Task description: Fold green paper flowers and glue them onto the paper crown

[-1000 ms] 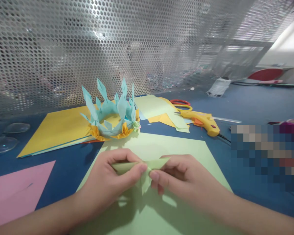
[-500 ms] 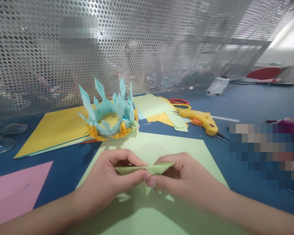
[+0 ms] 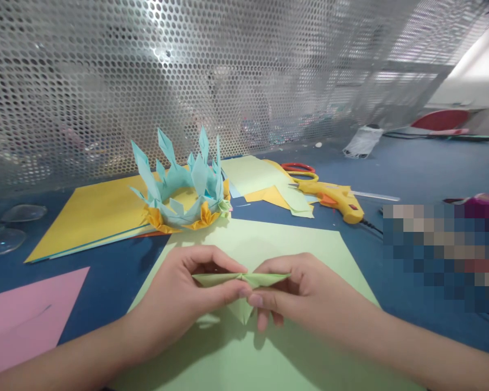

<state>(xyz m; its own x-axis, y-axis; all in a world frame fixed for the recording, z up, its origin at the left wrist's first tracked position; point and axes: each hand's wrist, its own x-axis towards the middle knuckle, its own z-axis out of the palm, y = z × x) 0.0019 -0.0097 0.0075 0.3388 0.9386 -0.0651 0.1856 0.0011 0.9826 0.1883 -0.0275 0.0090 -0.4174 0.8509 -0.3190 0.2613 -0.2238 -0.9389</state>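
A folded light-green origami piece (image 3: pixel 264 279) is pinched between both hands, with two narrow points spreading sideways and a third pointing down. My left hand (image 3: pixel 195 282) grips its left side between thumb and fingers. My right hand (image 3: pixel 297 285) grips the right side, thumb in front, some fingertips showing below. Both thumbs nearly meet at the middle. Beneath the hands lies a large light-green sheet (image 3: pixel 309 239). Beyond it stands a light-blue paper crown (image 3: pixel 179 184) with upright folded spikes and orange paper flowers along its base.
Yellow sheets (image 3: pixel 93 212) lie under and left of the crown, a pink sheet (image 3: pixel 32 320) at lower left, and glasses (image 3: pixel 8 239) at far left. Green paper scraps (image 3: pixel 256 174), scissors (image 3: pixel 303 176) and a yellow glue gun (image 3: pixel 334 198) lie right of the crown. A perforated metal panel (image 3: pixel 244 70) closes the back.
The two side points of the folded piece now lie more level. Fingers of my right hand have come into view below the thumb. Both hands stay in nearly the same place.
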